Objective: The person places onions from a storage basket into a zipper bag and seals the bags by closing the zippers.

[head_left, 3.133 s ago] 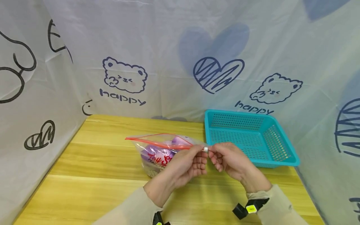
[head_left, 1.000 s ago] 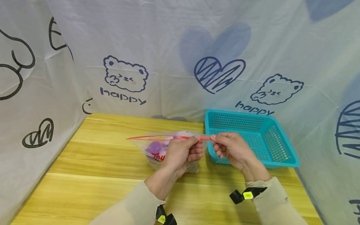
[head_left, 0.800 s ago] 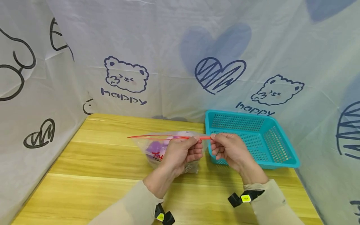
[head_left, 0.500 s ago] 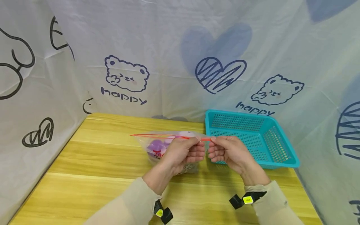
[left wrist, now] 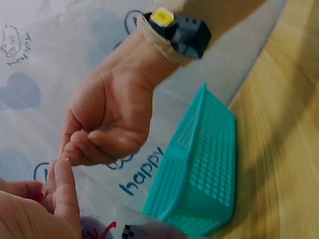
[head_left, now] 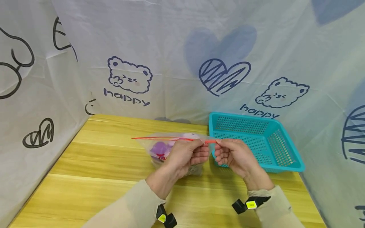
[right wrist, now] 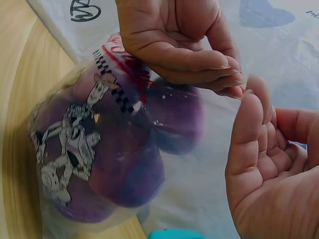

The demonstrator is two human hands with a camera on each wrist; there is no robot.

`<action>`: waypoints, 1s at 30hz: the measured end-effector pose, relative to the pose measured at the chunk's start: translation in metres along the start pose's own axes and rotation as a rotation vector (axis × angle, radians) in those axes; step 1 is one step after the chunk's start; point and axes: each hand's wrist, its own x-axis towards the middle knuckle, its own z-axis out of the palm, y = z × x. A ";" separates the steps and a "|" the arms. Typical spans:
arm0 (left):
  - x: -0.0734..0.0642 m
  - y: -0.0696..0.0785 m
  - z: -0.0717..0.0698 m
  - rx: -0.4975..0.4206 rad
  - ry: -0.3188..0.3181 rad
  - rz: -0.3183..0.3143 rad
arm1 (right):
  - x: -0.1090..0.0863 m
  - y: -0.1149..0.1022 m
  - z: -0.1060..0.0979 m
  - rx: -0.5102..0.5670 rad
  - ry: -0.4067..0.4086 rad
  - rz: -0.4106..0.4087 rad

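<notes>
A clear zip bag [head_left: 162, 155] with a red strip along its top stands in the middle of the table, holding several purple round balls [right wrist: 127, 172]. Cartoon figures and red lettering are printed on its front. My left hand [head_left: 185, 156] pinches the red strip [head_left: 210, 142] between thumb and fingers and covers part of the bag. Just to the right, my right hand [head_left: 235, 155] pinches the strip's right end. In the left wrist view, the fingertips of both hands nearly meet. Left of my hands, the strip still bows slightly apart. The slider is hidden.
A turquoise plastic basket [head_left: 285, 136] with perforated sides stands at the back right, close behind my right hand. The wooden table [head_left: 94, 177] ends at a printed cloth [head_left: 171, 63] behind and at both sides.
Since the oldest frame, both hands have risen slightly and the bag's gaping mouth has narrowed; the white slider between the fingers is out of sight. Over the last half second, little moves.
</notes>
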 end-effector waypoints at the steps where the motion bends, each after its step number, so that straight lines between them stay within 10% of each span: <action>1: -0.001 0.000 0.001 -0.017 0.009 0.012 | 0.000 -0.001 0.001 0.005 0.006 -0.008; 10: -0.010 0.005 -0.009 -0.077 0.056 0.081 | 0.001 -0.004 0.001 0.018 0.039 -0.048; 30: -0.013 0.014 -0.042 0.021 -0.024 -0.025 | 0.001 -0.001 -0.007 -0.088 -0.004 0.023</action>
